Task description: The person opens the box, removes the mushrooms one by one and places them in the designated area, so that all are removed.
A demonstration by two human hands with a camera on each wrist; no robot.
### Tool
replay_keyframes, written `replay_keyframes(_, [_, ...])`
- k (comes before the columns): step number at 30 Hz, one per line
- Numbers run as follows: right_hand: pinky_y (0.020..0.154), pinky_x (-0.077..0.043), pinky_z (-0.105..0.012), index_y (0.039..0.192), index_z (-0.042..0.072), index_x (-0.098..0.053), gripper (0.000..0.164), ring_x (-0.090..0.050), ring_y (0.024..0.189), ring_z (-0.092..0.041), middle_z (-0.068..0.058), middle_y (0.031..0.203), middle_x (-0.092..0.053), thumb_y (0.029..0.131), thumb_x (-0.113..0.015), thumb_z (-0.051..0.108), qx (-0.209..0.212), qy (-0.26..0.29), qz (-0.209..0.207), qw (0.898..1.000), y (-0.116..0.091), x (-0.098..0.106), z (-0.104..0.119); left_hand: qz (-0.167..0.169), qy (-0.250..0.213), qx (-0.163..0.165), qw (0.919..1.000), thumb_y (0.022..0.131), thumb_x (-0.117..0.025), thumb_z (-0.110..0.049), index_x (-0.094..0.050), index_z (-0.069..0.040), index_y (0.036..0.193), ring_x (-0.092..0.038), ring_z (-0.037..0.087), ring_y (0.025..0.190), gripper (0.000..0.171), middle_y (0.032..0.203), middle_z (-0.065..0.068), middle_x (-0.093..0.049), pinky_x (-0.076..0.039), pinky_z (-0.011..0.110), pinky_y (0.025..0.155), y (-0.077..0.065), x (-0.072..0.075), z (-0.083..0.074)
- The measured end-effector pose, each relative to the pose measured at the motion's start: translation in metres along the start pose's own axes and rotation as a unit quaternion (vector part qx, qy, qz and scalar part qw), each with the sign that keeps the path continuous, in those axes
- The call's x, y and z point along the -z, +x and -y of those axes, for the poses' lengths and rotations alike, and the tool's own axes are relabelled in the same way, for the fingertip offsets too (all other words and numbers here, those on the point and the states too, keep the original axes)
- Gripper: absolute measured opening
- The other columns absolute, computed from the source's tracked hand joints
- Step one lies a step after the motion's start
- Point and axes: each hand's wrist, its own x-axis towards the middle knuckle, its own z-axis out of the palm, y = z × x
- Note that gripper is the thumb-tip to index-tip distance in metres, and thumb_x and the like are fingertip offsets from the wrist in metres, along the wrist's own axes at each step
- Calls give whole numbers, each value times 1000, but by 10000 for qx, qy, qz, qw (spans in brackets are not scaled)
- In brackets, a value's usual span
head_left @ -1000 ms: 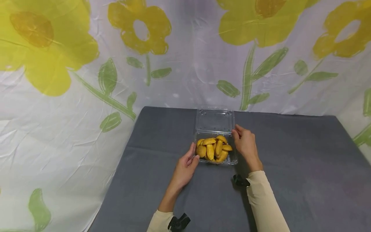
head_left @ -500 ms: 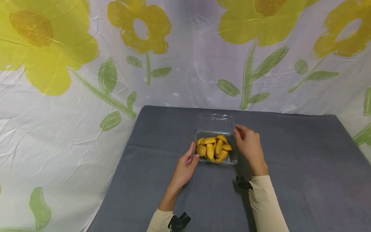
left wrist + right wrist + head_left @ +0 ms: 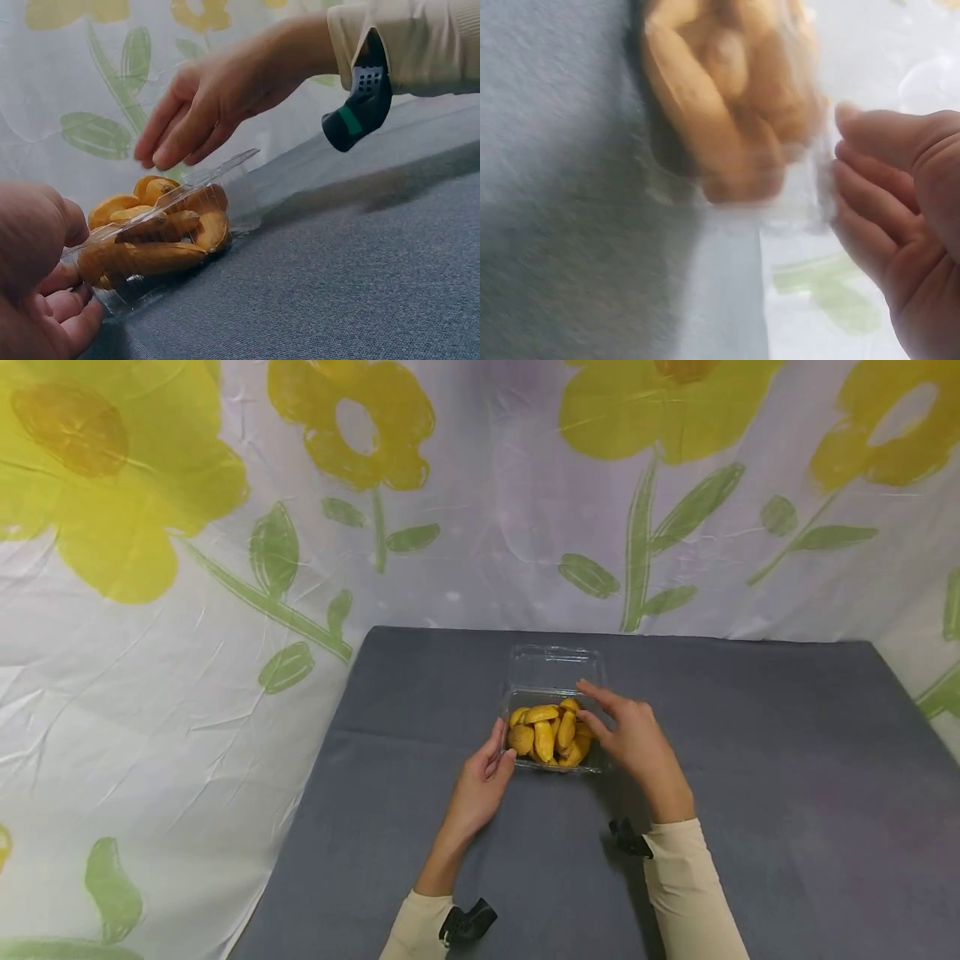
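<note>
- Resting on the tabletop (image 3: 420, 718), the likely light, flexible container (image 3: 528, 697) is best gripped by its sides.
- Its left side is pinched by the left hand (image 3: 478, 787); the right hand (image 3: 636, 743) is held above, fingers parted.
- Inside, the mushrooms (image 3: 543, 737), probably fragile, are best held by stems.

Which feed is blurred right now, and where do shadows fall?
Right wrist: mushrooms and clear container look smeared, the right hand clearer; head: mostly sharp, with a dark shadow on the gray cloth alongside the right sleeve; left wrist: dimmer than right wrist, mushrooms readable, a soft shadow on the cloth too.
</note>
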Motion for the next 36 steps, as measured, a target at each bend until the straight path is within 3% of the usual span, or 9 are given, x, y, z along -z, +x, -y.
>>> replay_keyframes(2, [69, -60, -45, 154, 13, -58, 52, -70, 64, -29, -23, 139, -67, 103, -71, 13, 120, -102, 113, 9998, 1, -5, 1, -59, -14, -10, 10000, 112, -56, -15, -26, -2, 165, -30, 21, 156, 62, 172, 10, -27, -38, 34, 118, 0, -1, 0])
replay_keyframes(4, [57, -50, -37, 154, 12, -58, 53, -50, 46, -18, -24, 125, -73, 103, -72, 10, 144, -134, 177, 9996, 2, -9, 2, -112, 9, 5, 9999, 112, -56, -15, -27, -1, 165, -31, 21, 156, 62, 171, 10, -27, -39, 34, 118, 0, 0, -1])
replay_keyframes(5, [54, -43, -35, 153, 12, -58, 53, -40, 43, -15, -23, 113, -76, 102, -72, 8, 114, -122, 196, 9997, 2, -11, 3, -136, 9, 5, 9999, 112, -56, -15, -28, 0, 164, -31, 22, 156, 62, 171, 10, -28, -40, 34, 117, 0, 0, -1])
replay_keyframes(9, [52, -39, -32, 153, 11, -58, 54, -39, 45, -11, -13, 77, -70, 101, -72, 4, 57, -188, 196, 9996, 3, -14, 5, -147, 38, 53, 9999, 112, -57, -16, -28, -1, 164, -32, 21, 155, 61, 171, 10, -29, -40, 33, 117, 1, 2, -1])
replay_keyframes(11, [53, -41, -33, 151, 10, -60, 53, -41, 46, -12, -15, 84, -73, 100, -72, 3, 103, -247, 170, 9995, 4, -15, 5, -146, 27, 65, 9999, 112, -57, -15, -29, -1, 164, -33, 20, 155, 61, 170, 10, -30, -40, 33, 117, 2, 3, 0])
replay_keyframes(16, [59, -49, -37, 145, 10, -66, 47, -52, 53, -14, -19, 131, -72, 100, -73, 3, 370, -414, 3, 9985, 5, -18, 6, -112, 12, 8, 9999, 111, -57, -14, -28, -1, 164, -33, 21, 155, 61, 170, 11, -30, -40, 34, 117, 3, 4, 1])
replay_keyframes(24, [68, -62, -43, 141, 13, -70, 40, -74, 75, -24, -13, 128, -75, 101, -72, 7, 532, -476, -222, 9972, 2, -20, 3, -49, 36, 60, 10000, 112, -57, -15, -27, -2, 165, -31, 20, 156, 62, 170, 10, -29, -39, 36, 118, 1, 4, 0])
replay_keyframes(31, [51, -44, -31, 140, 14, -71, 39, -46, 47, -10, -15, 105, -80, 102, -72, 7, 414, -556, -295, 9972, 2, -18, 2, -12, 42, 3, 10000, 112, -56, -18, -27, -3, 165, -31, 22, 156, 63, 170, 10, -29, -39, 39, 119, 4, 2, 0])
replay_keyframes(36, [47, -38, -28, 140, 13, -71, 38, -39, 44, -9, -16, 111, -79, 102, -71, 5, 326, -415, -309, 9981, 1, -18, 1, 23, 78, 73, 9999, 112, -56, -18, -26, -2, 166, -30, 21, 156, 63, 171, 10, -28, -38, 39, 119, 2, 0, -1])
